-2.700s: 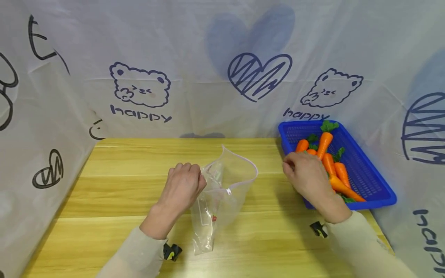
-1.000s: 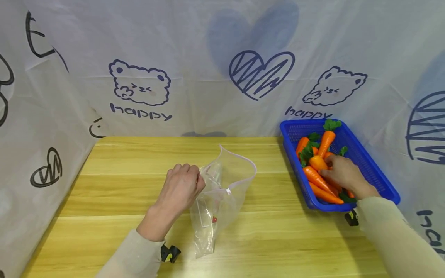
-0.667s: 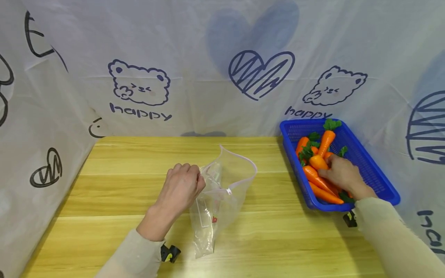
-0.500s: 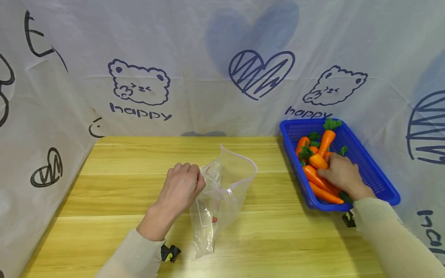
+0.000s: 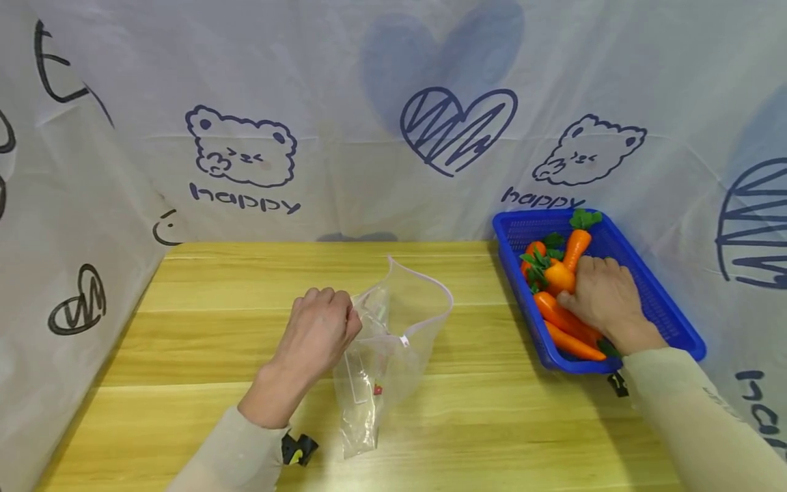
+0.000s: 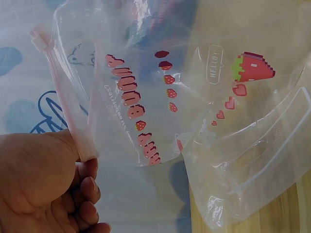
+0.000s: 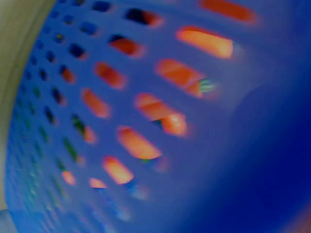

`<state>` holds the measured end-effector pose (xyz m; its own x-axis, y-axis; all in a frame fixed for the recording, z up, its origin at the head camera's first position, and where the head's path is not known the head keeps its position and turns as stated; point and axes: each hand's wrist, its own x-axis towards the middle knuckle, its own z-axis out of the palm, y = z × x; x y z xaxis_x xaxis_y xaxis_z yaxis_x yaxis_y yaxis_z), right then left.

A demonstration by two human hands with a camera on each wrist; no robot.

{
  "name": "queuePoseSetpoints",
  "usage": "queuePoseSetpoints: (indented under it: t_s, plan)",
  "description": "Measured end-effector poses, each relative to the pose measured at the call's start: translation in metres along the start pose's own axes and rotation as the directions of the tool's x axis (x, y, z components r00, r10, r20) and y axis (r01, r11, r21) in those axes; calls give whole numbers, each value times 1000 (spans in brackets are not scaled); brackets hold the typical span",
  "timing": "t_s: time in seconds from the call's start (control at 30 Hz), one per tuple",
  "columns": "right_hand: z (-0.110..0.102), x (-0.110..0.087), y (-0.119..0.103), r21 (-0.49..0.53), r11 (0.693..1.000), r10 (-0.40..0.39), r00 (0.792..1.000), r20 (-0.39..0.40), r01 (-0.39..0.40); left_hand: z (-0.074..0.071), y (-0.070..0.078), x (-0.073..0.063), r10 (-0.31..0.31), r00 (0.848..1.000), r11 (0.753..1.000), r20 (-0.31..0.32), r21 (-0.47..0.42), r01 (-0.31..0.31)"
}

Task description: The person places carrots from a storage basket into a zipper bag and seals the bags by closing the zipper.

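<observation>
My left hand [image 5: 320, 328] pinches the zip edge of a clear zip bag [image 5: 399, 369], which stands with its mouth spread over the table. In the left wrist view, thumb and finger of the left hand [image 6: 43, 179] meet on the pink zip strip, below the white slider [image 6: 41, 41]. Pink lettering and strawberries are printed on the bag. My right hand [image 5: 605, 301] reaches into a blue basket [image 5: 670, 311] of carrots. Its thumb and fingers close round one carrot [image 5: 558, 279], whose top sticks out on the left; the fingertips are hidden. The right wrist view shows mostly slotted basket wall [image 7: 204, 126].
More carrots lie in the basket, among them an upright one [image 5: 576, 246] at the back and an orange one [image 5: 572, 342] near the front. A white printed cloth [image 5: 350, 82] hangs behind the wooden table [image 5: 221, 342] and at both sides.
From above the basket's left side, my right hand has moved right and down into it. Lately it has shifted slightly, and the carrot's top has moved a little. The left hand keeps its hold.
</observation>
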<state>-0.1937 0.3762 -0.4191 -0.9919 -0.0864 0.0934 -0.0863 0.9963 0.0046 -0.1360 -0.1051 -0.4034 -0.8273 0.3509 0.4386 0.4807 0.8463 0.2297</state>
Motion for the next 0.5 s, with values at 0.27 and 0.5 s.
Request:
queuePoseSetpoints:
  t_s: [0.27,0.5]
  plan:
    - [-19,-4,-15,-60,998,-35,999,-26,34,0,0,1,-6,1000,1000,4,-5,6]
    - [-38,-11,-40,-70,996,-66,996,-57,62,0,0,1,-7,1000,1000,7,-3,7]
